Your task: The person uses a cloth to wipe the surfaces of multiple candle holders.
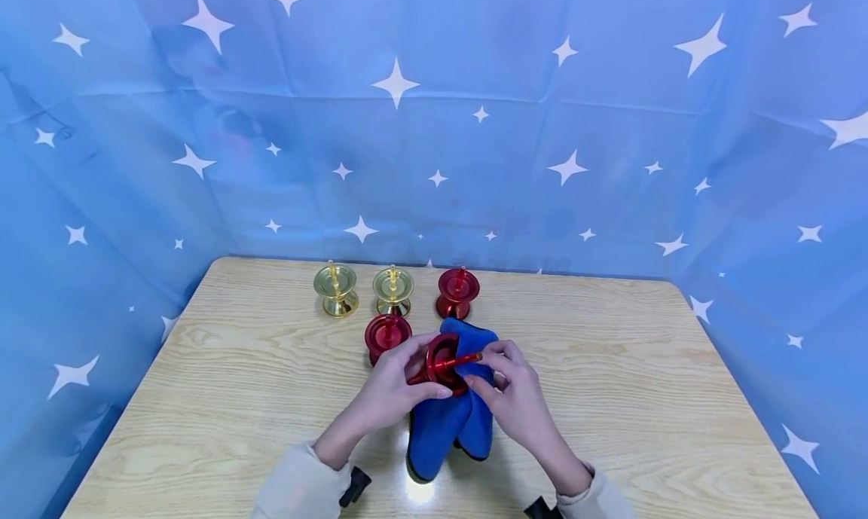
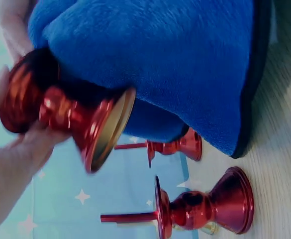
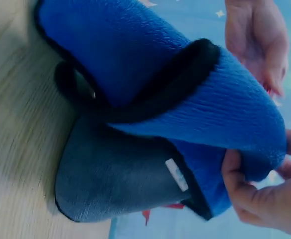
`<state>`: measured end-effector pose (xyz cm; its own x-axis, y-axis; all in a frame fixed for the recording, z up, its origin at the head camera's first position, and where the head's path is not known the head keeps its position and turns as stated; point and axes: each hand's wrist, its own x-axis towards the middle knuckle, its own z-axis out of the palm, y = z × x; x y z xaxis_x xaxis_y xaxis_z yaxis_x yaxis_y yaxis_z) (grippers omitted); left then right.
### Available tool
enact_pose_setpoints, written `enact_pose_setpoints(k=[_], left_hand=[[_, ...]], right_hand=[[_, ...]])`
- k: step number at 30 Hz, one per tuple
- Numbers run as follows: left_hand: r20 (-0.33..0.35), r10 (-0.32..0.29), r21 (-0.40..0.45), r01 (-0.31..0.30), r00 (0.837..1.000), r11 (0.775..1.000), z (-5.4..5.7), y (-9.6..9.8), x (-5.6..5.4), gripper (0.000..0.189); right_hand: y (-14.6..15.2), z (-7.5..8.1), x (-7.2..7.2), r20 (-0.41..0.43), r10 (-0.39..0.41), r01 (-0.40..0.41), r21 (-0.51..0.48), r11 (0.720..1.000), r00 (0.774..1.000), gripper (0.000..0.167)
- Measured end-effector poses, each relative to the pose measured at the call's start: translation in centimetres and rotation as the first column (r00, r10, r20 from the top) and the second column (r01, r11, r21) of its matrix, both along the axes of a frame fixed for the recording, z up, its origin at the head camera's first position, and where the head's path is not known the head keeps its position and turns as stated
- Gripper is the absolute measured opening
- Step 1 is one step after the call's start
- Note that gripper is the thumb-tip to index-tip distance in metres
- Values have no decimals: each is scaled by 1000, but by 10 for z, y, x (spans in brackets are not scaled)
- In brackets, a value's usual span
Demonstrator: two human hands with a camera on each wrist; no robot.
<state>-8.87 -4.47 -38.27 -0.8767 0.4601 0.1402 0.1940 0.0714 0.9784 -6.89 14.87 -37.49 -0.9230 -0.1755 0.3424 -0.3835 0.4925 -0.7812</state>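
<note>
the left hand [image 1: 389, 387] has its fingers curled round a shiny red metal candle holder [image 1: 444, 362], gripping it by the waist and holding it up off the pale wood-grain table [image 1: 203, 398], tipped on its side with the spike pointing right. the left wrist view shows that grip close: thumb and fingers wrapped at the narrow stem, the hollow gold-lined base turned toward the camera. the right hand [image 1: 511, 398] pinches a fluffy blue microfibre cloth [image 1: 447, 425] against the holder's cup, fingers bent over the fabric. the cloth hangs from the holder down to the table near the person's body, folded over itself, dark edging and a grey underside showing in the right wrist view, with a small white label on it. the cloth hides most of the holder from the right wrist camera.

just behind the hands stands a second red candle holder [image 1: 387, 334], upright, very near the left fingers. further back, a row along the far edge: a gold metal candle holder [image 1: 335, 288] on the left, another gold candle holder [image 1: 393, 290] beside it, and a third red candle holder [image 1: 457, 293] on the right, all upright and apart from each other. a blue star-printed backdrop [image 1: 434, 127] closes in the table on three sides. beige sleeves [image 1: 298, 489] cover both wrists.
</note>
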Motion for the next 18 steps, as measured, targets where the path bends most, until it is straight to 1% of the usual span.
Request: enact_pose_setpoints(k=[2, 3, 4, 6, 8, 9, 11, 13, 16, 18], left_hand=[[8, -66, -30, 66, 998, 997, -1, -3, -1, 62], [25, -106, -35, 107, 994, 994, 0, -5, -1, 62], [40, -144, -43, 146, 989, 988, 0, -6, -2, 63], [88, -214, -40, 218, 973, 975, 0, -9, -2, 63], [135, -253, -22, 258, 958, 966, 1, -10, -3, 64], [157, -257, -12, 262, 954, 965, 1, -10, -2, 65], [161, -245, 0, 248, 956, 969, 0, -10, -2, 65], [137, -219, 27, 217, 966, 976, 0, -10, -3, 64], [71, -139, 39, 136, 988, 990, -1, -10, -4, 63], [33, -91, 29, 90, 995, 995, 0, -10, -5, 63]], right_hand=[[2, -1, -2, -54, 35, -34, 28, 999, 998, 22], [4, -1, -4, -89, 66, -62, 47, 997, 994, 24], [6, -2, -6, -125, 100, -92, 71, 993, 987, 27], [8, -2, -10, -174, 167, -150, 109, 983, 970, 33], [8, -1, -12, -212, 222, -198, 131, 971, 952, 38], [9, -1, -13, -225, 240, -213, 139, 967, 944, 39], [8, -1, -13, -238, 241, -211, 145, 967, 941, 40], [7, -1, -11, -219, 202, -176, 134, 975, 954, 35], [5, -2, -6, -131, 130, -119, 90, 989, 983, 25], [4, -2, -2, -76, 101, -96, 62, 993, 992, 20]])
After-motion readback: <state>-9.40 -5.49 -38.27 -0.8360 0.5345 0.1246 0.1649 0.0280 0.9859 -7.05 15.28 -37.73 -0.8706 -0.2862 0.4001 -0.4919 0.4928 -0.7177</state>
